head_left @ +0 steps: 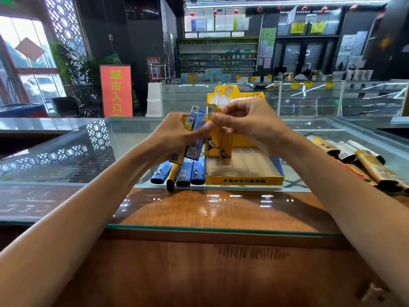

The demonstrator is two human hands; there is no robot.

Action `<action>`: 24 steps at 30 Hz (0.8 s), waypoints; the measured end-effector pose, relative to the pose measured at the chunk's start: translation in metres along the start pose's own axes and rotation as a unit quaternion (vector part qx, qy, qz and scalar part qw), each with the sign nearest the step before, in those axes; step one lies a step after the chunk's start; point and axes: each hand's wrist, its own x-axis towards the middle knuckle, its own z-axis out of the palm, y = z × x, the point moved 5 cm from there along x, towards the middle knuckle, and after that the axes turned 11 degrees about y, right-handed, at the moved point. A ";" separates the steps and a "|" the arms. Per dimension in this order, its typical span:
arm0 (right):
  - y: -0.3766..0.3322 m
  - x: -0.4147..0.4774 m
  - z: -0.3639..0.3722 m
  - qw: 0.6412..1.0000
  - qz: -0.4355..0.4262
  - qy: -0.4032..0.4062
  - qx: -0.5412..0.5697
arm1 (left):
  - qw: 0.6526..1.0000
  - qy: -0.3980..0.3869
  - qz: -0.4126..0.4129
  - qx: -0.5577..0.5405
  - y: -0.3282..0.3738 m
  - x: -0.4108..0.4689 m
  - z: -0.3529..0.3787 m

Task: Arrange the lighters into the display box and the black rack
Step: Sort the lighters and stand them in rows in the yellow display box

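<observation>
Gripping a mixed blue-yellow lighter bundle [194, 138] in curled left hand [177, 134], pinching yellow lighter [211, 144] top with right hand [247, 120] over display box [243, 181], loose lighters [183, 173] below left hand; can't tell if second yellow lighter [225, 147] is held.

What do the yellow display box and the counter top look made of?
Display box: seemingly printed cardboard, matte, folded edges and flat walls. Counter top: clear glass, glossy; it mirrors the window lattice and shows a greenish cut edge, laid over wood-grain board.
</observation>
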 end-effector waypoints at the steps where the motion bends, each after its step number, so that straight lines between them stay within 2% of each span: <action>1: -0.001 0.001 -0.006 1.000 0.004 0.014 0.012 | 1.000 0.006 -0.022 -0.010 -0.003 0.000 -0.003; 3: -0.002 0.004 -0.019 0.999 0.009 0.034 -0.003 | 0.997 0.017 -0.066 -0.019 -0.010 -0.001 -0.010; 11: 0.003 0.006 -0.025 0.966 -0.065 0.052 -0.244 | 0.977 0.007 -0.190 -0.091 -0.027 -0.005 -0.017; 17: 0.001 0.006 -0.023 0.952 -0.087 0.064 -0.287 | 0.972 0.011 -0.206 -0.111 -0.032 -0.002 -0.019; 24: -0.006 0.000 -0.019 0.949 -0.090 0.055 -0.296 | 0.978 -0.008 -0.197 -0.072 -0.031 -0.003 -0.020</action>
